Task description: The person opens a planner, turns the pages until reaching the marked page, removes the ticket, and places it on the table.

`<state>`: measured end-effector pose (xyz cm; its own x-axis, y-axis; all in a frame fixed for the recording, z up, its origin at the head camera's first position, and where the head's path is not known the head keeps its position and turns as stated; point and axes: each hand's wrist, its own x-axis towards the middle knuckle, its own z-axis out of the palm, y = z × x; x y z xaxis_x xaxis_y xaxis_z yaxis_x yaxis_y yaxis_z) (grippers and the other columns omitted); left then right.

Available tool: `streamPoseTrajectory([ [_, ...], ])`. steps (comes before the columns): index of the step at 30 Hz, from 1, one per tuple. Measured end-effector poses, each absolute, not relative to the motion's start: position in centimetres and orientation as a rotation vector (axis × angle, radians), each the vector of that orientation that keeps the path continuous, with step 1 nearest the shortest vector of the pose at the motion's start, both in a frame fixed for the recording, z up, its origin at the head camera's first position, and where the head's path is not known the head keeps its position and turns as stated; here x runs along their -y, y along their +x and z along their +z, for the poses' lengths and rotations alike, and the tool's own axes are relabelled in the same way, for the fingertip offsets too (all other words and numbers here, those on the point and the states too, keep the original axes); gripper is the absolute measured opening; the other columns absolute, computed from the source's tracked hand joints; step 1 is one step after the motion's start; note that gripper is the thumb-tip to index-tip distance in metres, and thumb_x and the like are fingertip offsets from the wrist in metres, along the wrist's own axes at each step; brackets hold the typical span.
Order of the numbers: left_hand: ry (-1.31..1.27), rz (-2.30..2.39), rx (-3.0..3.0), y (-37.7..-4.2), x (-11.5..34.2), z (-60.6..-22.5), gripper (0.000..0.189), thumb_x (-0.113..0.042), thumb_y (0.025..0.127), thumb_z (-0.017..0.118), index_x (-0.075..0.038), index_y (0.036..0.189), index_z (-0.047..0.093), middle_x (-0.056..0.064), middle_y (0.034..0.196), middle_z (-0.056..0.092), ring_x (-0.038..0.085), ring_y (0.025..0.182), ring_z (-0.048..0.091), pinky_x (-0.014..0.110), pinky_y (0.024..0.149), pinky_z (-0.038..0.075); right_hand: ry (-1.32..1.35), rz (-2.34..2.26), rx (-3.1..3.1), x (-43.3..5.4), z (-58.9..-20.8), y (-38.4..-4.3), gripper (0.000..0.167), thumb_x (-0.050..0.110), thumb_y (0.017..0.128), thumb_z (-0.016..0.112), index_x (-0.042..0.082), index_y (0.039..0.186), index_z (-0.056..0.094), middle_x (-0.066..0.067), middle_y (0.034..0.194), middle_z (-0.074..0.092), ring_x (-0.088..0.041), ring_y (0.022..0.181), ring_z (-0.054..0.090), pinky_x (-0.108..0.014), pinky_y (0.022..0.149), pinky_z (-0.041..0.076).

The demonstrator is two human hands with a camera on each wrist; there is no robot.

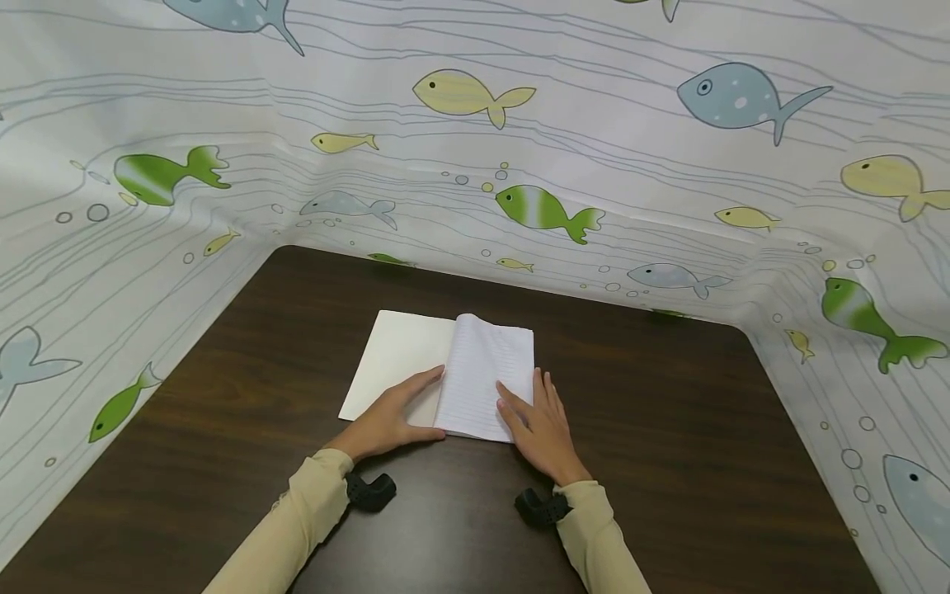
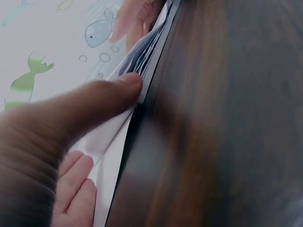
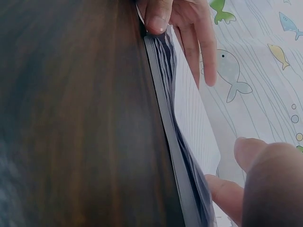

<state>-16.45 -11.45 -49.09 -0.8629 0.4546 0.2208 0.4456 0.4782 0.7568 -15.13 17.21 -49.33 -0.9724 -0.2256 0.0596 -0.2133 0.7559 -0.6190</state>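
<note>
An open notebook (image 1: 486, 375) lies on the dark table, its ruled page on the right and a blank white side (image 1: 398, 351) on the left. My left hand (image 1: 389, 419) rests over the blank side near the fold. Its thumb (image 2: 125, 87) touches the notebook's lower edge by the fold, seen closely in the left wrist view. On the ruled side, my right hand (image 1: 543, 429) lies at the lower right, with one finger over the page and others along the right edge. Slightly wavy sheets (image 3: 177, 123) show edge-on in the right wrist view.
Dark wood tabletop (image 1: 668, 429) surrounds the notebook. A white curtain (image 1: 631, 165) printed with fish stands along the table's back and both sides. Black wrist devices (image 1: 371, 492) sit on both wrists, just below the cream sleeves' cuffs.
</note>
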Motion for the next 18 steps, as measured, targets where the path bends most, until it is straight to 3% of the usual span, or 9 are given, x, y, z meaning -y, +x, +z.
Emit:
streamPoseTrajectory([
  [8,0.774,1.428,-2.615,-16.7,12.4,-48.7,0.096,-0.031,0.079,0.092,-0.010,0.158,0.043,0.004,0.160,0.046,0.027,0.148,0.040,0.052,0.119,0.035,-0.367,-1.059,-2.941,-17.0,-49.4,-15.2,0.053,0.055,0.108,0.043,0.029,0.152,0.054,-0.021,0.171,0.007,-0.038,0.159,-0.002,-0.065,0.124,0.004],
  [14,0.753,1.495,-2.556,-16.6,12.6,-48.9,0.095,-0.031,0.080,0.092,-0.012,0.159,0.042,0.005,0.156,0.051,0.025,0.149,0.040,0.052,0.119,0.033,-0.357,-1.100,-2.941,-17.2,-49.7,-15.2,0.052,0.052,0.110,0.040,0.025,0.150,0.058,-0.022,0.171,0.011,-0.038,0.159,0.002,-0.062,0.125,0.004],
  [18,0.820,1.449,-2.644,-16.3,12.3,-49.0,0.086,-0.021,0.084,0.089,-0.008,0.157,0.043,0.009,0.152,0.055,0.028,0.144,0.047,0.052,0.116,0.038,-0.354,-1.122,-2.947,-17.2,-49.6,-15.2,0.053,0.049,0.112,0.033,0.024,0.153,0.054,-0.023,0.170,0.013,-0.039,0.159,0.005,-0.061,0.125,0.005],
])
